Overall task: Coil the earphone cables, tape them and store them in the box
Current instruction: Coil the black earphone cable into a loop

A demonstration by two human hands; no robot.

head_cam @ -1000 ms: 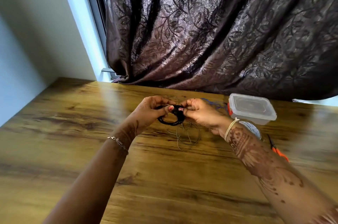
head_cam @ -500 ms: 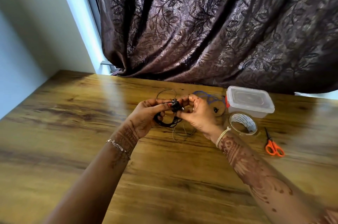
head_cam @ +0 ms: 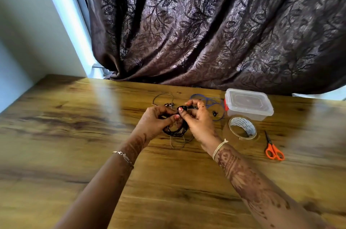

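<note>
Black earphone cable (head_cam: 175,132), coiled, is held over the table (head_cam: 74,135), gripped by the left hand (head_cam: 159,122) and the right hand (head_cam: 199,123). From it, the box (head_cam: 249,104) lies at two o'clock, tape (head_cam: 251,130) at three o'clock.

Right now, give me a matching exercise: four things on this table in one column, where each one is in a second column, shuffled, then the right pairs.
Things
1. black earphone cable
2. blue earphone cable
3. tape roll
4. scissors

Places
A. flat on the table, on the person's side of the plastic box
B. gripped by the left hand and right hand
C. farthest right, orange handles toward the person
D. on the table just left of the plastic box

Pairs: 1-B, 2-D, 3-A, 4-C
</note>
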